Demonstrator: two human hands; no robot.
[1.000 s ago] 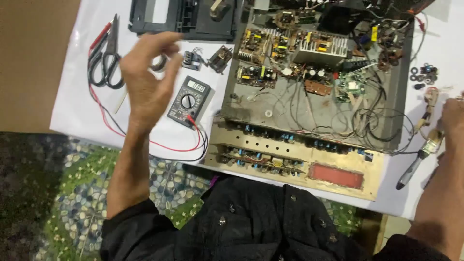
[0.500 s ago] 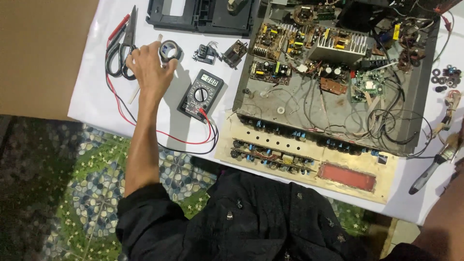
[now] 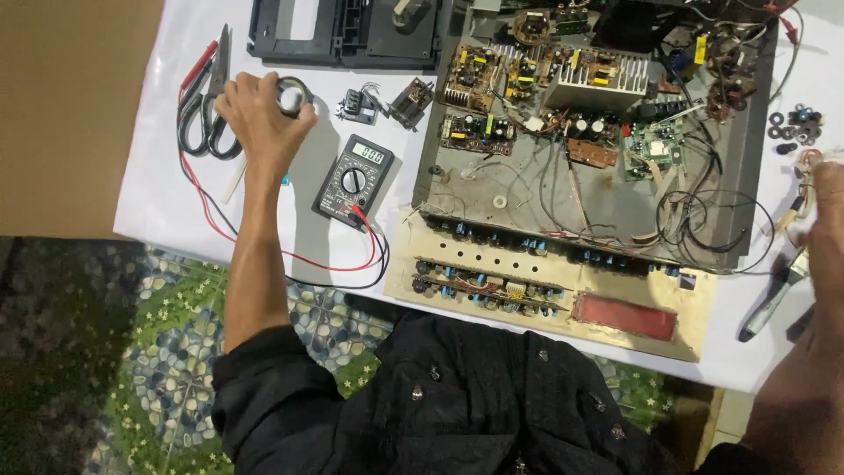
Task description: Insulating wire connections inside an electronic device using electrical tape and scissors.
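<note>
Now, head view: left hand (image 3: 257, 119) closes on the roll of black tape (image 3: 293, 91); right hand (image 3: 825, 230) at the frame edge.

Left arm stretches straight out toward 12 o'clock, wrist flat, fingers curled over the roll, which lies on the white sheet (image 3: 158, 202) at 3 o'clock of the scissors (image 3: 204, 114) and 11 o'clock of the multimeter (image 3: 352, 180). Judgement: pinch the roll by its rim and lift straight up, clear of the red and black probe leads (image 3: 211, 211) nearby. Right hand sits at 3 o'clock of the open amplifier chassis (image 3: 492, 189), near thin wires; its grip cannot be told.
</note>
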